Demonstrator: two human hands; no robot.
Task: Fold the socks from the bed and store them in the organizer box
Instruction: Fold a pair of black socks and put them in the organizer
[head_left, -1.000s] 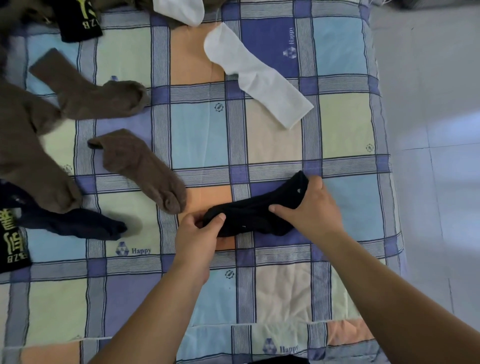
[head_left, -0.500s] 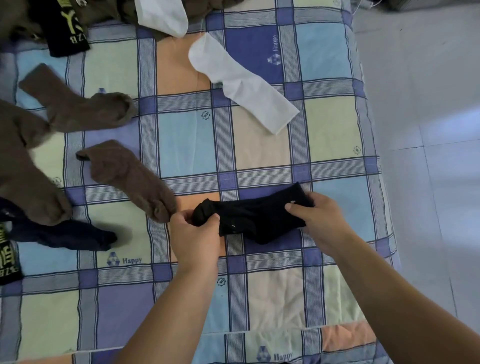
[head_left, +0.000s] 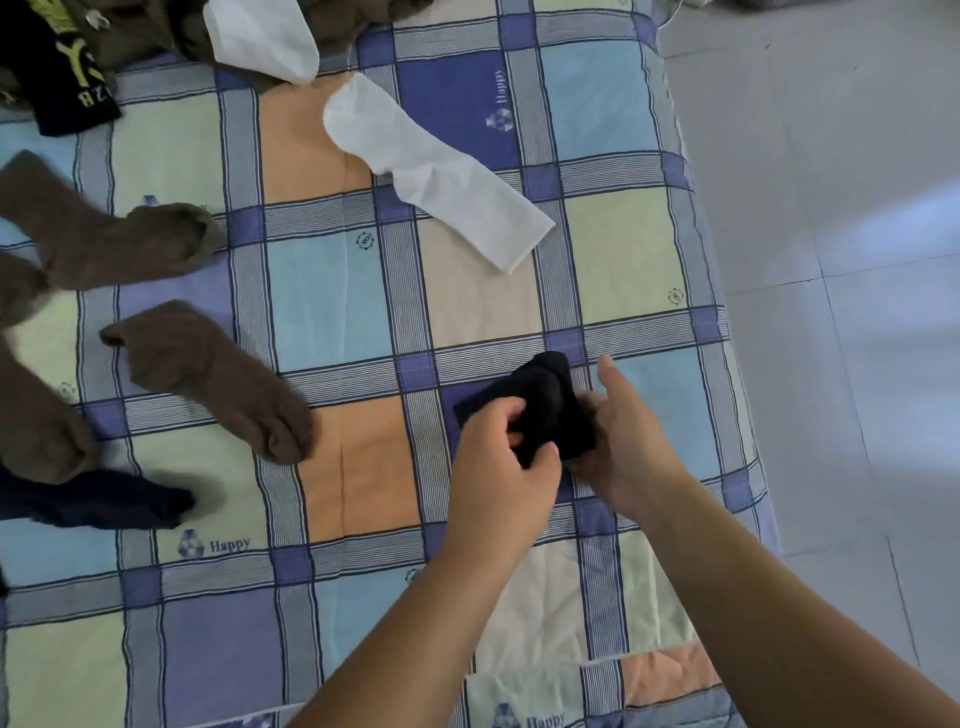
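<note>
Both hands bunch a black fabric sock (head_left: 550, 410) on the checked bedsheet (head_left: 332, 312): left hand (head_left: 501, 467) pinches it, right hand (head_left: 623, 441) cups it. A white sock (head_left: 441, 176) and brown socks (head_left: 208, 374) lie apart, clear of the hands.

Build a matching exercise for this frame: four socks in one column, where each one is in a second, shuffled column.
Socks:
1. black sock
2. white sock
3. brown sock
4. navy sock

Places:
A. left edge of the bed, nearest the camera
B. flat, mid-bed, far side
C. bunched between both hands
D. left of the hands, toe toward them

Pairs: 1-C, 2-B, 3-D, 4-A
</note>
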